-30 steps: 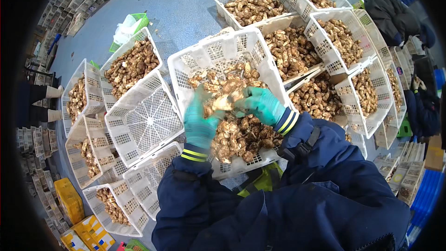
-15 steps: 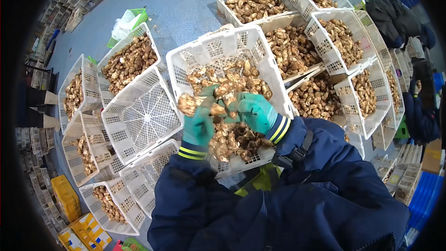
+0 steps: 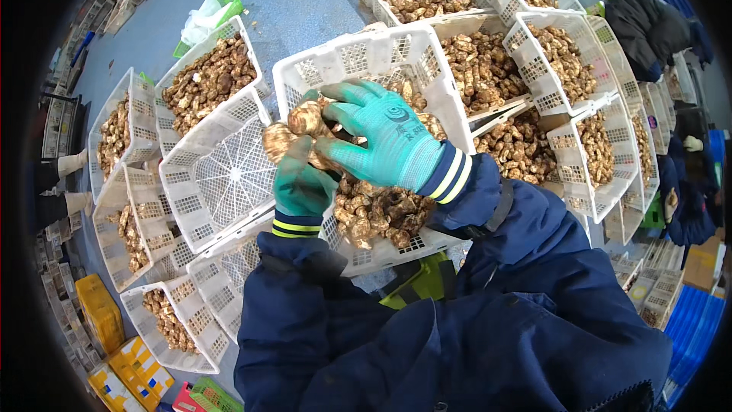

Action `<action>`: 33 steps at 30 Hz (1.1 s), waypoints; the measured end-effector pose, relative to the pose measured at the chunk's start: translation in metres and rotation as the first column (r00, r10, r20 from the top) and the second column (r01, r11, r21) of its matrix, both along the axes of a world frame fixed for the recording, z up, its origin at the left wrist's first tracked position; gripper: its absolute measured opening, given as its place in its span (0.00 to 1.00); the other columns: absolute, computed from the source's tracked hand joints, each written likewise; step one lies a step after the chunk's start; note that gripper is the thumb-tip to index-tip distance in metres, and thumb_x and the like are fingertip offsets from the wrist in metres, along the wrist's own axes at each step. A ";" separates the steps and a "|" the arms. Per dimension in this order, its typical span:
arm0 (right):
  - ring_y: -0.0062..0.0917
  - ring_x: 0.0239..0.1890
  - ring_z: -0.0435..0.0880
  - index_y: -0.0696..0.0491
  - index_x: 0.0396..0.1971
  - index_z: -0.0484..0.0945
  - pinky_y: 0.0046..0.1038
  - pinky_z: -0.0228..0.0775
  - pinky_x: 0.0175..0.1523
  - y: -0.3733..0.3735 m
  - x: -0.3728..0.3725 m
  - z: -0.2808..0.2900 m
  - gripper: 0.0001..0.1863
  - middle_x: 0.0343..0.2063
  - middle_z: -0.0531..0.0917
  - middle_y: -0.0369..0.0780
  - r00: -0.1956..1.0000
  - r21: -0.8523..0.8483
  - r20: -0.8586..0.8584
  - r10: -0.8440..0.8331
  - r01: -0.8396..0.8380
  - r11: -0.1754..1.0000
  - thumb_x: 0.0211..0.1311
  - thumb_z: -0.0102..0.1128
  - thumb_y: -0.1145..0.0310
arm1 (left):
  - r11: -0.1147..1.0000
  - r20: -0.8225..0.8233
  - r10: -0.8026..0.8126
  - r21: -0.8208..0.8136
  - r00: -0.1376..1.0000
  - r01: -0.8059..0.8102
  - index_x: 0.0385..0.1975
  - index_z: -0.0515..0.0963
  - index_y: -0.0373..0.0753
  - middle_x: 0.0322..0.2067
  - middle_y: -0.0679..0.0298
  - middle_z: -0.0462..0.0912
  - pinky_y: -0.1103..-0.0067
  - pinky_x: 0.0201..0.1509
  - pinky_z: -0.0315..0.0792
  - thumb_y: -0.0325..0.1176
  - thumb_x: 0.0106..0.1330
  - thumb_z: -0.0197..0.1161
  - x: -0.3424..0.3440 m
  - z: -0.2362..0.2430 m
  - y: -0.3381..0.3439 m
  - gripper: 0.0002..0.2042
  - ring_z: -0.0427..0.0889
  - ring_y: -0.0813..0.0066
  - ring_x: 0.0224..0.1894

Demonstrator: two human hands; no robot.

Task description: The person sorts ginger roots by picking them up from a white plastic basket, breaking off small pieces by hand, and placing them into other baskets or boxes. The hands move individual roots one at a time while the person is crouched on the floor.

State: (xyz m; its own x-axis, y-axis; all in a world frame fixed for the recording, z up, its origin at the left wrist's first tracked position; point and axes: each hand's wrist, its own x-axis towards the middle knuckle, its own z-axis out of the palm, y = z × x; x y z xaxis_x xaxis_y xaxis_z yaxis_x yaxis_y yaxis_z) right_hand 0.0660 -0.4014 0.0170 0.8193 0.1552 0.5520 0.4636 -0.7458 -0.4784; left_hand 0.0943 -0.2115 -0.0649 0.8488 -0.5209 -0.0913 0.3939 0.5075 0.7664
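Both my hands wear green-coated work gloves and meet over a white plastic crate (image 3: 450,99). My left hand (image 3: 301,187) is closed around a knobbly, ringed brown-and-cream tuber (image 3: 277,142). Beside it is a rounder tuber (image 3: 306,117), with the fingers of my right hand (image 3: 385,133) curled against it from the right. The right thumb lies lower, at the pieces between the hands. Under my hands, more brown tubers (image 3: 374,214) lie in the crate, partly hidden by the gloves and sleeves.
An empty white crate (image 3: 221,217) is directly left. Tuber-filled crates stand at the left (image 3: 210,84) and right (image 3: 488,69). A green basket with a white bag (image 3: 206,19) sits on the blue floor. Another person's dark sleeve (image 3: 682,202) shows at far right.
My right hand has turned back-up and spread across the tubers, moving left and up. My left hand has shifted slightly left and down, carrying its tuber along.
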 end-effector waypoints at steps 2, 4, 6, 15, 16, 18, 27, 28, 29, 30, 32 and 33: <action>0.41 0.43 0.76 0.57 0.31 0.76 0.39 0.69 0.47 -0.009 0.003 0.004 0.13 0.39 0.78 0.45 0.996 0.020 0.059 0.073 -0.074 0.997 0.50 0.59 0.64 | 0.983 -0.081 0.017 -0.181 0.997 -0.032 0.56 0.59 0.27 0.49 0.52 0.72 0.64 0.57 0.68 0.37 0.61 0.56 0.005 0.021 -0.016 0.28 0.75 0.57 0.49; 0.40 0.43 0.77 0.57 0.33 0.77 0.39 0.69 0.47 -0.031 -0.005 -0.017 0.14 0.39 0.78 0.45 0.932 0.194 -0.352 -0.083 0.159 0.968 0.53 0.57 0.61 | 0.973 -0.115 0.043 -0.219 0.992 -0.067 0.53 0.63 0.28 0.49 0.55 0.70 0.60 0.61 0.64 0.39 0.64 0.52 0.013 0.035 -0.022 0.23 0.72 0.60 0.52; 0.39 0.42 0.78 0.56 0.39 0.75 0.38 0.69 0.47 -0.017 -0.022 -0.054 0.19 0.39 0.78 0.45 0.666 -0.281 -0.721 -0.193 -0.026 0.959 0.56 0.53 0.56 | 0.906 -0.047 -0.047 -0.422 0.998 0.022 0.52 0.64 0.28 0.48 0.56 0.71 0.60 0.62 0.64 0.34 0.64 0.50 0.019 0.029 -0.007 0.20 0.72 0.59 0.52; 0.19 0.25 0.78 0.58 0.51 0.72 0.23 0.72 0.32 -0.024 -0.045 -0.125 0.28 0.25 0.82 0.40 0.330 0.216 -0.939 0.100 0.336 0.917 0.49 0.67 0.64 | 0.998 -0.052 0.045 -0.037 0.998 -0.047 0.52 0.67 0.26 0.46 0.51 0.76 0.69 0.60 0.64 0.38 0.63 0.47 0.021 0.010 -0.009 0.23 0.75 0.59 0.50; 0.16 0.30 0.78 0.58 0.51 0.72 0.21 0.72 0.36 -0.036 -0.045 -0.117 0.25 0.31 0.82 0.38 0.502 0.449 -0.830 0.241 0.348 0.823 0.51 0.65 0.69 | 0.997 -0.145 -0.004 -0.081 0.989 -0.007 0.51 0.68 0.26 0.46 0.51 0.76 0.69 0.60 0.64 0.39 0.63 0.48 0.017 0.022 -0.016 0.23 0.75 0.59 0.50; 0.17 0.37 0.77 0.60 0.51 0.72 0.20 0.71 0.42 -0.031 -0.044 -0.080 0.24 0.38 0.81 0.38 0.690 0.653 -0.657 0.302 0.322 0.685 0.53 0.62 0.74 | 0.992 -0.107 -0.083 -0.105 0.991 0.072 0.51 0.65 0.29 0.47 0.52 0.73 0.61 0.61 0.65 0.37 0.66 0.50 0.016 0.010 -0.003 0.20 0.72 0.57 0.54; 0.35 0.48 0.77 0.59 0.56 0.66 0.32 0.68 0.52 -0.006 -0.030 -0.028 0.32 0.50 0.75 0.48 0.959 0.398 -0.272 -0.084 0.191 0.897 0.48 0.62 0.69 | 0.998 -0.231 -0.063 -0.040 0.971 0.055 0.59 0.61 0.29 0.57 0.59 0.68 0.78 0.61 0.61 0.36 0.59 0.60 -0.018 -0.019 -0.035 0.30 0.67 0.72 0.56; 0.38 0.46 0.77 0.59 0.56 0.67 0.34 0.68 0.51 -0.005 -0.029 -0.026 0.32 0.51 0.74 0.49 0.975 0.087 -0.167 -0.146 0.162 0.983 0.46 0.61 0.72 | 0.997 -0.227 -0.070 -0.051 0.971 0.060 0.58 0.62 0.29 0.56 0.59 0.68 0.78 0.61 0.60 0.36 0.60 0.60 -0.018 -0.022 -0.035 0.28 0.68 0.71 0.56; 0.45 0.47 0.75 0.59 0.53 0.69 0.38 0.68 0.52 0.010 -0.028 -0.023 0.32 0.48 0.74 0.52 0.979 0.127 -0.158 -0.131 0.151 0.980 0.42 0.62 0.71 | 0.998 -0.234 -0.049 -0.050 0.971 0.038 0.56 0.64 0.29 0.55 0.59 0.70 0.77 0.61 0.61 0.34 0.59 0.60 -0.017 -0.029 -0.024 0.27 0.68 0.71 0.56; 0.44 0.48 0.75 0.59 0.52 0.70 0.37 0.67 0.52 0.019 -0.031 -0.021 0.29 0.47 0.76 0.50 0.976 0.090 -0.153 -0.157 0.172 0.981 0.45 0.61 0.71 | 0.998 -0.238 -0.043 -0.062 0.970 0.029 0.54 0.67 0.29 0.54 0.59 0.71 0.76 0.61 0.61 0.33 0.58 0.60 -0.014 -0.038 -0.021 0.25 0.69 0.71 0.55; 0.44 0.49 0.75 0.59 0.53 0.69 0.38 0.67 0.52 0.020 -0.029 -0.024 0.28 0.47 0.76 0.50 0.993 0.194 -0.109 -0.034 0.055 0.980 0.48 0.60 0.71 | 0.997 -0.231 0.029 -0.059 0.973 -0.044 0.51 0.70 0.30 0.52 0.59 0.73 0.75 0.60 0.62 0.30 0.56 0.59 -0.009 -0.035 -0.016 0.22 0.70 0.71 0.55; 0.44 0.49 0.75 0.58 0.53 0.69 0.38 0.67 0.52 0.015 -0.028 -0.022 0.27 0.47 0.76 0.50 0.986 0.196 -0.162 -0.038 0.070 0.978 0.50 0.59 0.71 | 0.983 -0.346 0.160 0.142 0.924 -0.117 0.50 0.71 0.29 0.52 0.58 0.73 0.76 0.60 0.62 0.29 0.56 0.57 -0.009 -0.003 -0.024 0.21 0.71 0.70 0.55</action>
State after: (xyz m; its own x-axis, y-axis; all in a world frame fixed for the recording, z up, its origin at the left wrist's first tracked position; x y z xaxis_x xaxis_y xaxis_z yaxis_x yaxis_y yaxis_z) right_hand 0.0375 -0.3862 -0.0048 0.9021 0.0074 0.4314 0.3325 -0.6492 -0.6841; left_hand 0.0855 -0.2360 -0.0678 0.8122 -0.3680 -0.4527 0.5832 0.4921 0.6463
